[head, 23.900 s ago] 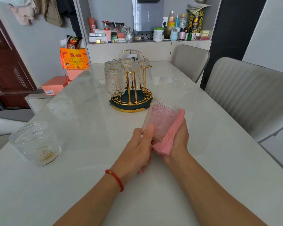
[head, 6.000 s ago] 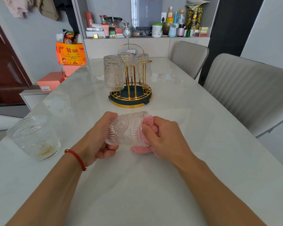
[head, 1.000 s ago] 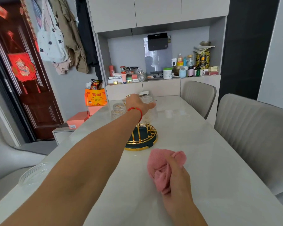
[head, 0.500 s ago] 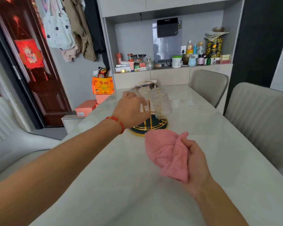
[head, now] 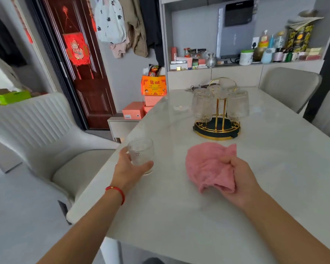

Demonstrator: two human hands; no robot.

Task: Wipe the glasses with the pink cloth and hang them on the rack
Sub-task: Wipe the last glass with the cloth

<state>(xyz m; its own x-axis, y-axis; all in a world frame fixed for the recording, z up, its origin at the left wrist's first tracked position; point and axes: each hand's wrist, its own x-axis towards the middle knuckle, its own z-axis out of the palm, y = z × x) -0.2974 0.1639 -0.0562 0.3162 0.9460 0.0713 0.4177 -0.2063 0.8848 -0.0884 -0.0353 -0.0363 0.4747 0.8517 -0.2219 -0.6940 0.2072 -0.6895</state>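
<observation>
Pink cloth [head: 208, 164], gold-and-black rack [head: 217, 128]

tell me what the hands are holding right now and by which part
The left hand grips the glass around its lower side wall, near the table edge. The right hand holds the pink cloth by its bunched right edge.

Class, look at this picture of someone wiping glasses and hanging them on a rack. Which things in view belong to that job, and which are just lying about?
Part of the job:
- glass, gripped by the left hand
- pink cloth, held by the right hand
- gold rack with hung glasses

Just lying about:
- orange box
- keys
- shelf bottles
- chairs
</observation>
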